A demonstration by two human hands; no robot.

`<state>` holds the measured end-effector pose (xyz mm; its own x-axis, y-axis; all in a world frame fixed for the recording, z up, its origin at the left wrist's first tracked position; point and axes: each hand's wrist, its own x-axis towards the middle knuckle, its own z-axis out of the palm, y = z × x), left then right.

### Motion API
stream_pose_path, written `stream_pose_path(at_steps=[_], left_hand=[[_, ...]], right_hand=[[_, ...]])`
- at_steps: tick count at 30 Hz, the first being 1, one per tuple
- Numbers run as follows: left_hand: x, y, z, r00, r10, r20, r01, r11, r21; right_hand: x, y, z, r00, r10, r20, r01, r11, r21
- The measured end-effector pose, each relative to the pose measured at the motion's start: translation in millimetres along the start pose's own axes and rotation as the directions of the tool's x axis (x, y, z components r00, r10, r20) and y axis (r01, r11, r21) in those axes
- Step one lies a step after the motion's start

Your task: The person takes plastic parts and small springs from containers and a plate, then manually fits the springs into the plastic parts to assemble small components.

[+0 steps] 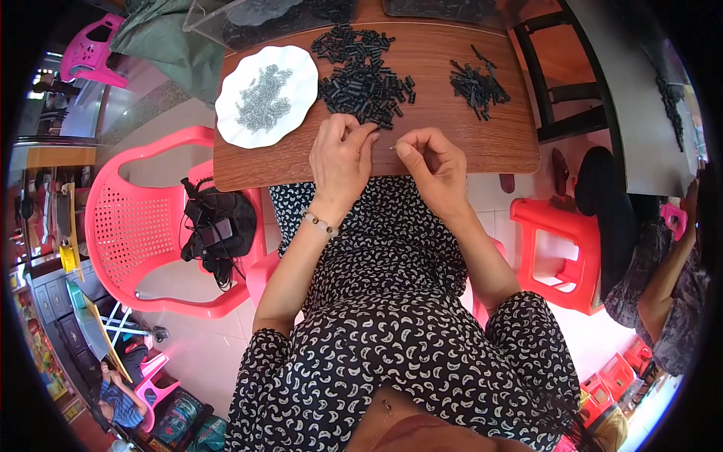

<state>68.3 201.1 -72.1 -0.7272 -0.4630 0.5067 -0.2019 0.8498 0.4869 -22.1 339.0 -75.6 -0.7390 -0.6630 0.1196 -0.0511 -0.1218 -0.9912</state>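
Surface [286, 160]: brown wood-grain board, carrying all items below.
Plate [304, 71]: white, scalloped rim, far left.
Black heap [363, 89]: short dark pieces, far middle, right of the plate; pieces judged light, firm and prone to rolling, best lifted singly by their sides.
Left hand [340, 154]: thumb and forefinger close together at the near edge of the black heap; cannot tell whether this grip holds a piece.
Right hand [438, 167]: grip pinched on the small metallic piece.
Black bunch [476, 89]: longer dark strips, loosely piled, far right.
Clear pieces [263, 98]: small, pale, spread on the plate; likely light and slippery.
Small metallic piece [392, 147]: at the right fingertips, between the hands; likely almost weightless, stiff, easily dropped; best held near one end, lightly
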Motion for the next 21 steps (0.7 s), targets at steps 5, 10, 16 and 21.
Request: stream_pose_path(at_steps=[5,10,16,21], left_hand=[[1,0,4,1.0,0.001,-0.016,0.0,1.0,0.01],[-3,-3,6,1.0,-0.012,-0.018,0.013,1.0,0.022],[-10,5,2,0.988,-0.126,-0.087,0.093,0.945,-0.312],[-20,17,-5,0.911,-0.388,0.142,0.395,0.721,-0.569]], right_hand=[[1,1,-4,0.999,-0.014,0.037,0.017,0.996,-0.082],[3,2,-5,0.999,-0.029,0.029,0.032,0.993,-0.117],[2,1,-5,0.999,-0.028,0.02,0.031,0.989,-0.146],[1,0,-4,0.999,-0.041,0.03,0.044,0.992,-0.118]])
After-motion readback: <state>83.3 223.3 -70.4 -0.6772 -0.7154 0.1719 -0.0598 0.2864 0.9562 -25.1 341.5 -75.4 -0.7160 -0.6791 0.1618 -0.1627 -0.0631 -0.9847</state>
